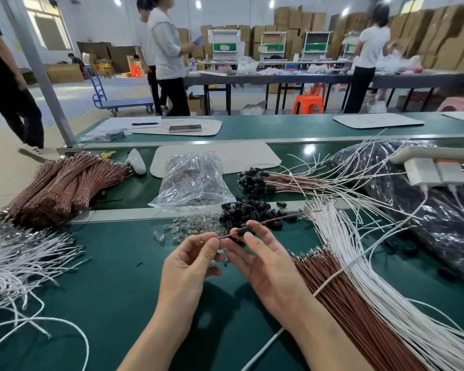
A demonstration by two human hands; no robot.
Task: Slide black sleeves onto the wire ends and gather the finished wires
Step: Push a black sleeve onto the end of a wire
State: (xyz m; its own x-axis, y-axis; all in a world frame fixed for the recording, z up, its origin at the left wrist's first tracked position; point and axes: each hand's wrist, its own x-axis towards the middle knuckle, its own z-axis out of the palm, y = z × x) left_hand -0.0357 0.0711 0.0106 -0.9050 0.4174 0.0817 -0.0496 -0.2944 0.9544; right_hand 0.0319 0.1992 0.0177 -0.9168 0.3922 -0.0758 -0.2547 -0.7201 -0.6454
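Fingers (210,243) of the left hand (188,271) pinch the near end of a single brown wire (271,221). Fingers (254,228) of the right hand (268,266) pinch a black sleeve (243,231) already threaded on that wire, a short way back from its tip. The pair is held above the green table (118,277), just in front of the pile of loose sleeves (249,210). The step in hand appears to be seating this sleeve; whether it has reached its final position cannot be told. Behind the pile lies a modest bunch of finished wires (255,180), their black-capped ends aligned and brown and white tails trailing away from the pile. To the right of the pile, a far larger fan of bare brown wires (340,295) and white wires (359,253) waits unsleeved. The task is judged to be at an early stage. The sleeve looks short, tubular and matt, and the wire thin and pliant, bowing slightly between the hands. Left of the pile sits a scatter of small clear parts (193,226).
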